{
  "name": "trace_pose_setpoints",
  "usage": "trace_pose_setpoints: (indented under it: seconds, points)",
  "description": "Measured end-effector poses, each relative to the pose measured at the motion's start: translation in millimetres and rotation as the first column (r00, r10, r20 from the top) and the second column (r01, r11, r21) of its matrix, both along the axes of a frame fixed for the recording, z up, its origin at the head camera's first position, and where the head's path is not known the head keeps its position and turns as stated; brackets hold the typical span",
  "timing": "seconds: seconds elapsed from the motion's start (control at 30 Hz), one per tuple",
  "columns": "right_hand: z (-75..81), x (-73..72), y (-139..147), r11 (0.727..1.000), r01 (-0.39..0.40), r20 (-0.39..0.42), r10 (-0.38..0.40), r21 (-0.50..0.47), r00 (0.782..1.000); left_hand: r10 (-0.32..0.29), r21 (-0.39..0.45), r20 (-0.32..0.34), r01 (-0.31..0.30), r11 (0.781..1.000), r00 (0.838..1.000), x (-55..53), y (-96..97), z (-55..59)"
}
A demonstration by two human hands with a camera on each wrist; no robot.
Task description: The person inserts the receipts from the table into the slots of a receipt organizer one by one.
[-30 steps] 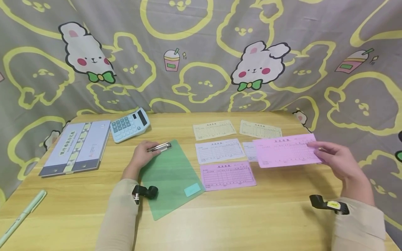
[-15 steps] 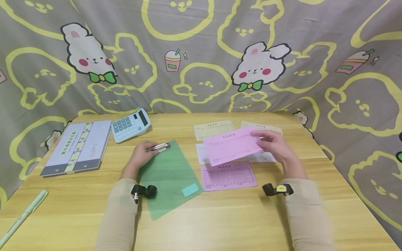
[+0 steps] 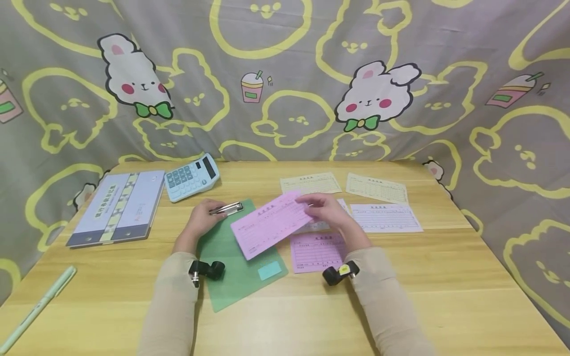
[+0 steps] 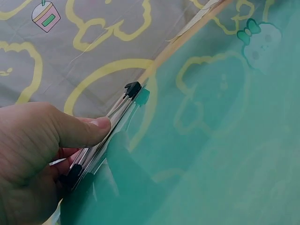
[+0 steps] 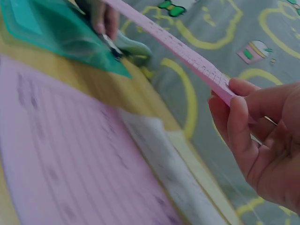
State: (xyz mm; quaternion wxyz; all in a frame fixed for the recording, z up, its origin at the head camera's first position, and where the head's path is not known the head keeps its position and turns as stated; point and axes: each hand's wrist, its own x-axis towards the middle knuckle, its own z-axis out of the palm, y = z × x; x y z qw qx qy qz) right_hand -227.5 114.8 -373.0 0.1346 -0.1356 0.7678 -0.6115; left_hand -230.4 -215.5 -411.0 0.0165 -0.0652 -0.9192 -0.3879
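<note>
A green translucent clipboard (image 3: 236,282) with a metal clip (image 3: 229,208) lies on the table, a small turquoise label near its lower edge. My left hand (image 3: 204,220) grips the clip; in the left wrist view the thumb (image 4: 91,131) presses on its metal levers. Between thumb and fingers my right hand (image 3: 327,210) pinches a pink printed form (image 3: 269,225) by its right end. That form is raised and tilted, partly over the clipboard. Another pink form (image 3: 316,252) lies below the right hand, partly covered by the wrist.
White forms (image 3: 386,217) and yellowish forms (image 3: 376,188) lie at the back right; one white form is mostly hidden behind the hand. A blue calculator (image 3: 192,177) and a lilac-covered book (image 3: 118,207) stand back left. A pale green pen (image 3: 39,307) lies at the left.
My right hand has carried the pink form leftward from the right side to over the clipboard, uncovering a white form. My left hand stays at the clip.
</note>
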Motion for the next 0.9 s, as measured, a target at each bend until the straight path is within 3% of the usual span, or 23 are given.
trace_pose_setpoints:
  seconds: [0.23, 0.53, 0.9]
  points:
    - [-10.7, -1.0, -38, 1.000, -0.023, 0.033, 0.022, 0.016, 0.999, 0.022, 0.002, 0.042, -0.022, 1.000, 0.999, 0.2, 0.0, 1.5]
    - [-17.8, 2.6, -76, 0.997, 0.013, 0.046, -0.017, 0.075, 0.999, 0.004, -0.011, 0.013, -0.004, 1.000, 1.000, 0.5, -0.3, 2.4]
    - [-29.8, 1.7, -104, 0.995, 0.028, -0.013, -0.027, 0.098, 1.000, -0.018, 0.031, 0.005, 0.018, 0.999, 1.000, 0.3, -1.0, 2.6]
